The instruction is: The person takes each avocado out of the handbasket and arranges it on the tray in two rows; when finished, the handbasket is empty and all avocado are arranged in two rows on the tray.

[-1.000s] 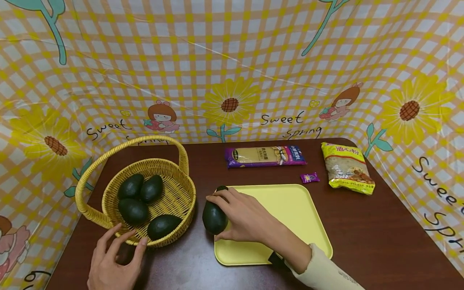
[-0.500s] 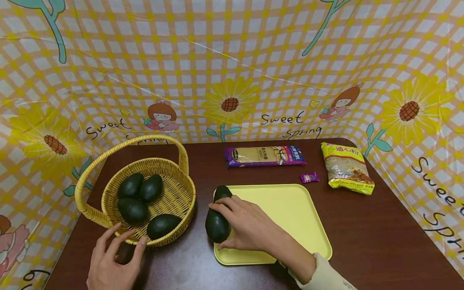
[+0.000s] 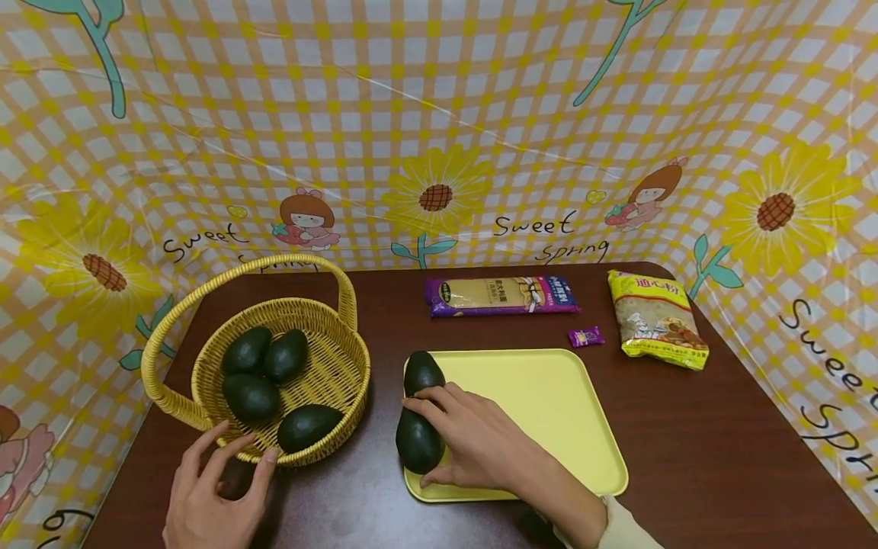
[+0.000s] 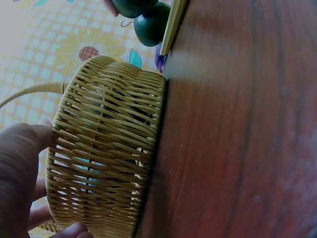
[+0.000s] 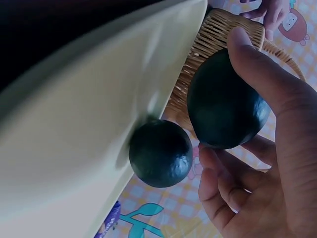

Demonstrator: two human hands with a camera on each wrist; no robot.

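Observation:
My right hand (image 3: 480,442) holds a dark green avocado (image 3: 420,442) low over the left side of a yellow tray (image 3: 528,381), its thumb and fingers on opposite sides. Just beyond it, a second avocado (image 3: 423,372) lies at the tray's far left corner. In the right wrist view, the held avocado (image 5: 223,104) appears beside the other avocado (image 5: 161,153). My left hand (image 3: 216,488) holds the near rim of a woven basket (image 3: 329,366), with fingertips over the edge. Several avocados (image 3: 252,399) lie inside. The basket wall (image 4: 104,144) fills much of the left wrist view.
Behind the tray lies a purple pasta packet (image 3: 501,296). A small purple wrapped piece (image 3: 585,336) sits near the tray's far right corner, and a yellow bag (image 3: 658,319) is farther right. The basket's tall handle (image 3: 247,267) arches above it. A checked cloth (image 3: 439,91) hangs behind the brown table.
My right hand has moved slightly right and toward the near edge with its avocado, so more of the avocado at the far corner shows. The left hand stays at the basket rim.

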